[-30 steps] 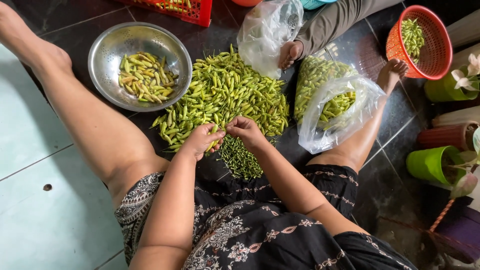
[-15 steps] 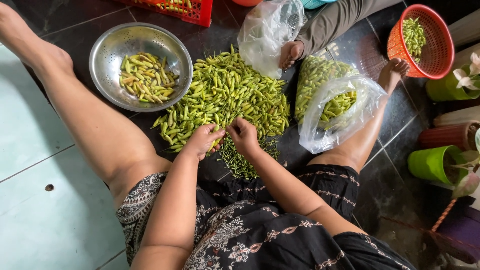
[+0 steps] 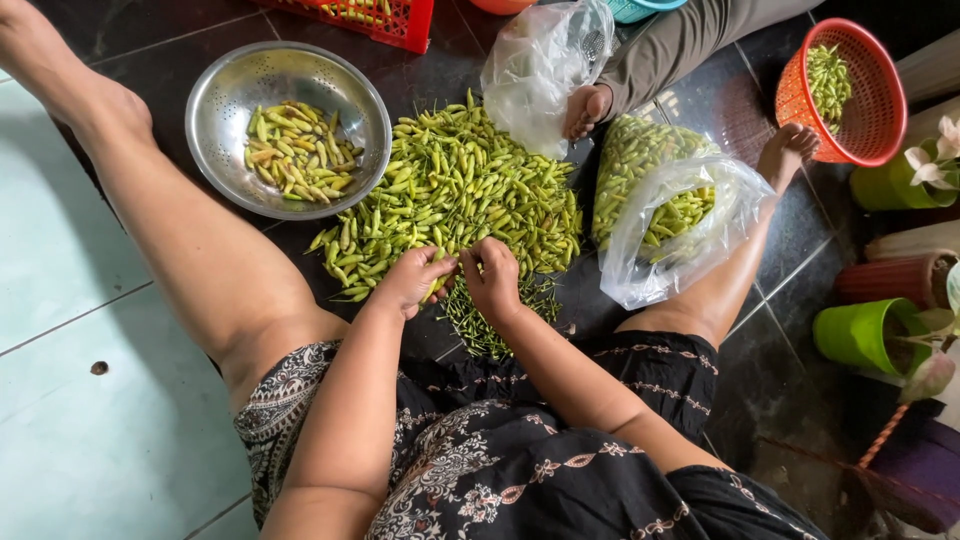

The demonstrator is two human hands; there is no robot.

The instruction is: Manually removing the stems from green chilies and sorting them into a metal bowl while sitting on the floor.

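I sit on the floor with a big pile of green chili peppers (image 3: 460, 195) between my legs. My left hand (image 3: 412, 282) and my right hand (image 3: 494, 279) meet at the pile's near edge, fingers pinched together on a green chili (image 3: 440, 287) between them. Just below my hands lies a small heap of thin green stems (image 3: 490, 322). A steel colander bowl (image 3: 230, 90) at the upper left holds several stemmed yellowish-green chilies (image 3: 295, 152).
A clear plastic bag of chilies (image 3: 670, 215) lies by my right leg, another emptier bag (image 3: 540, 65) behind it. Another person's foot (image 3: 585, 108) rests by the pile. An orange basket (image 3: 850, 90) with chilies, a red crate (image 3: 370, 15) and green pots (image 3: 860, 335) stand around.
Both hands have shifted slightly along the pile's near edge and stay pinched together over a chili; the pile and bowl are unmoved.
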